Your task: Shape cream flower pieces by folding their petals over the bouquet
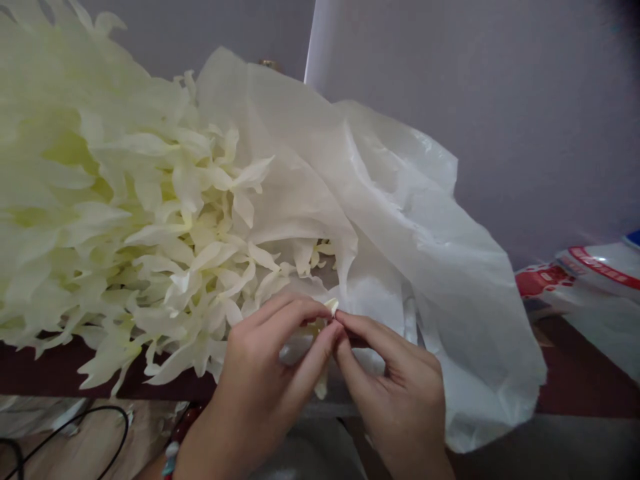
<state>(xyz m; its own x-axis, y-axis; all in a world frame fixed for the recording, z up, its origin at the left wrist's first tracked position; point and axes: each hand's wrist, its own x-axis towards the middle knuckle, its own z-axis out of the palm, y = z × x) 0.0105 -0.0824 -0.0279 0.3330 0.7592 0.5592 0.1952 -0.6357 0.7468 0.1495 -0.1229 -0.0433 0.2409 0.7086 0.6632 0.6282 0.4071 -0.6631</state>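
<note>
Pale yellow-white artificial flowers point(190, 233) are heaped over the left half of the view. A translucent white plastic bag point(380, 200) lies beside them on the right, with a few petals inside its opening. In front of the bag, my left hand point(275, 367) and my right hand point(395, 387) meet at their fingertips. Both pinch a small cream petal piece point(331, 305) that sticks up between the fingers. More of a pale petal hangs below the left fingers, partly hidden by them.
A dark red tabletop point(585, 373) runs under the flowers and bag. Red-and-white printed plastic packaging point(595, 273) lies at the right edge. Behind stands a grey wall point(500, 100). A black cable point(123, 427) curves at the lower left, below the table edge.
</note>
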